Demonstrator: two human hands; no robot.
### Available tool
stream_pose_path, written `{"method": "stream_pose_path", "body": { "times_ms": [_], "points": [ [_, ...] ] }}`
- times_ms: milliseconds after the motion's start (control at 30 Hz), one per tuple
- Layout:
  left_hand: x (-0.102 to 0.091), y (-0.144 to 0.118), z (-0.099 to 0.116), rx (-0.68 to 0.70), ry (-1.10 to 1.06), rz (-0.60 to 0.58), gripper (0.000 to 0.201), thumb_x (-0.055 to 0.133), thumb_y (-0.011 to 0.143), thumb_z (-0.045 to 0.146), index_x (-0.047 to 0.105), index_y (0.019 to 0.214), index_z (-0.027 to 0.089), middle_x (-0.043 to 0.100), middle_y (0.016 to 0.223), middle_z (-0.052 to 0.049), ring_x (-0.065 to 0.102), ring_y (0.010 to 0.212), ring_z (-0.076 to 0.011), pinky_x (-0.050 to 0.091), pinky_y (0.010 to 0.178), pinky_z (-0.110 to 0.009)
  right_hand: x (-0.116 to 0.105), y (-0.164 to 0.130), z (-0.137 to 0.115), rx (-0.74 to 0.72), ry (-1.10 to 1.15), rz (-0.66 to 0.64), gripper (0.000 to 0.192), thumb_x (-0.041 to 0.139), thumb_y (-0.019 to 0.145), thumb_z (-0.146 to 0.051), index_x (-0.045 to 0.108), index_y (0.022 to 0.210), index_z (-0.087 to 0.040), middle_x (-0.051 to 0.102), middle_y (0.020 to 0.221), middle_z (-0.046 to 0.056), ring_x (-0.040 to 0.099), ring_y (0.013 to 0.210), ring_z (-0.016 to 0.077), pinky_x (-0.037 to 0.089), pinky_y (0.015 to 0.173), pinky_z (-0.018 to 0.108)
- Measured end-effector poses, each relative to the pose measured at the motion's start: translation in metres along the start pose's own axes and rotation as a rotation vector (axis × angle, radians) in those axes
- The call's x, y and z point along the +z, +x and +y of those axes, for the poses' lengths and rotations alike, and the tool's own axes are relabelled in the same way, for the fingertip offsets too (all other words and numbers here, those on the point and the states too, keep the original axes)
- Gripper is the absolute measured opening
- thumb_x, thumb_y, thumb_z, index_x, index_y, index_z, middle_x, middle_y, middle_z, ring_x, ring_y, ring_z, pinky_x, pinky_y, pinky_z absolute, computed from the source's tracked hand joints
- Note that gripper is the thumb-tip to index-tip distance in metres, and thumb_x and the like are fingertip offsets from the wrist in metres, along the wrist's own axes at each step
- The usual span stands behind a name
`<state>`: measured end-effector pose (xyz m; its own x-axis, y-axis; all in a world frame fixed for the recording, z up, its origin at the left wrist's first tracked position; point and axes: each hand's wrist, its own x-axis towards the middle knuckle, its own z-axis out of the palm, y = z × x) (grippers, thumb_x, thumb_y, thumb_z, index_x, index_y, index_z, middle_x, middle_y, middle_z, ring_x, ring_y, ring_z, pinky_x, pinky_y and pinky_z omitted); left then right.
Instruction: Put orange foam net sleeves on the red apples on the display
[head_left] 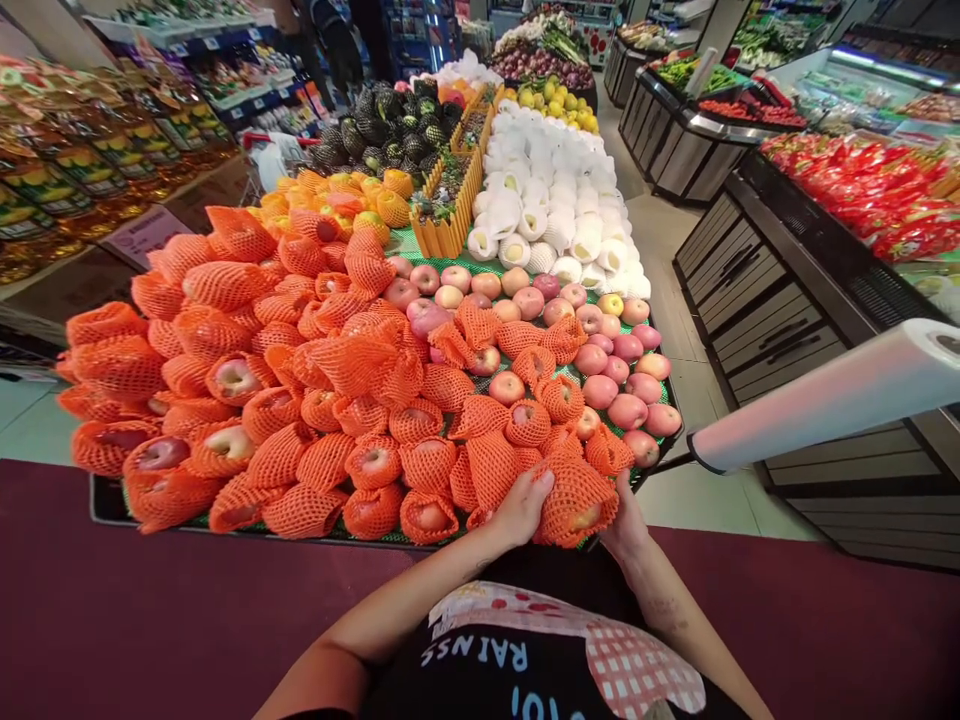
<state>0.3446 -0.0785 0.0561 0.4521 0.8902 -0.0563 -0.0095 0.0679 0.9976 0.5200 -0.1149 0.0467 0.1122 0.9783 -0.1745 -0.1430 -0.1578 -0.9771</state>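
Between my two hands is an apple in an orange foam net point(576, 500), held at the front right corner of the fruit display. My left hand point(523, 508) closes on its left side, thumb on top. My right hand point(628, 517) grips the right side, its fingers partly hidden behind the net. Around them lie several more apples in orange foam nets point(375, 462), heaped toward the left. Bare apples point(628, 410) sit on the green mat beyond and to the right. An apple at the net's lower opening shows only in part.
A roll of plastic bags point(825, 400) juts in from the right on a holder. White-wrapped fruit point(555, 190), a yellow planter fence point(442, 232) and dark net-wrapped fruit point(390, 125) stand farther back. Oil bottles point(97, 150) line the left. A dark display stand point(787, 280) borders the aisle.
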Motion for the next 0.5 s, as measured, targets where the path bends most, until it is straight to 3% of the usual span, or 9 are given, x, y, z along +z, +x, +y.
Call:
{"method": "stream_pose_path", "body": {
  "times_ms": [67,167,267,367,500],
  "points": [
    [0.000,-0.001,0.006,0.054,0.193,0.043,0.055,0.033,0.101,0.054,0.070,0.111,0.014,0.071,0.121,-0.017,0.063,0.117,-0.0315,0.045,0.111,-0.048,-0.006,-0.017,0.018,0.084,0.132,-0.031,0.076,0.062,0.067,-0.090,0.075,0.109,-0.028,0.079,0.100,0.013,0.070,0.111,0.0367,0.057,0.092,0.052],
    [-0.001,-0.003,0.014,0.183,0.462,0.003,0.046,0.034,0.102,0.046,0.070,0.102,0.017,0.068,0.122,-0.016,0.065,0.109,-0.0280,0.049,0.102,-0.042,-0.010,-0.036,0.041,0.095,0.137,-0.018,0.081,0.085,0.056,-0.073,0.069,0.123,-0.030,0.078,0.106,0.012,0.065,0.120,0.0385,0.051,0.102,0.057],
    [0.002,-0.001,0.016,0.216,0.609,-0.005,0.042,0.036,0.103,0.043,0.067,0.091,0.019,0.070,0.101,-0.012,0.066,0.088,-0.0233,0.052,0.084,-0.035,-0.011,-0.041,0.050,0.071,0.128,0.018,0.076,0.079,0.061,-0.074,0.068,0.121,-0.029,0.078,0.103,0.012,0.066,0.117,0.0386,0.049,0.104,0.059],
    [0.005,0.005,0.015,0.168,0.620,0.030,0.039,0.039,0.104,0.041,0.062,0.080,0.021,0.065,0.075,-0.005,0.060,0.070,-0.0196,0.048,0.072,-0.031,-0.015,-0.038,0.044,0.052,0.014,0.009,0.078,0.070,0.062,-0.082,0.068,0.119,-0.028,0.078,0.094,0.012,0.070,0.103,0.0388,0.052,0.096,0.058],
    [-0.002,0.011,0.022,0.173,0.572,0.031,0.038,0.045,0.103,0.041,0.060,0.075,0.021,0.064,0.071,-0.002,0.057,0.066,-0.0173,0.045,0.068,-0.028,-0.029,-0.029,0.032,0.050,-0.124,-0.003,0.078,0.061,0.064,-0.085,0.068,0.117,-0.028,0.077,0.086,0.011,0.072,0.088,0.0375,0.056,0.085,0.056]
  ]
}}
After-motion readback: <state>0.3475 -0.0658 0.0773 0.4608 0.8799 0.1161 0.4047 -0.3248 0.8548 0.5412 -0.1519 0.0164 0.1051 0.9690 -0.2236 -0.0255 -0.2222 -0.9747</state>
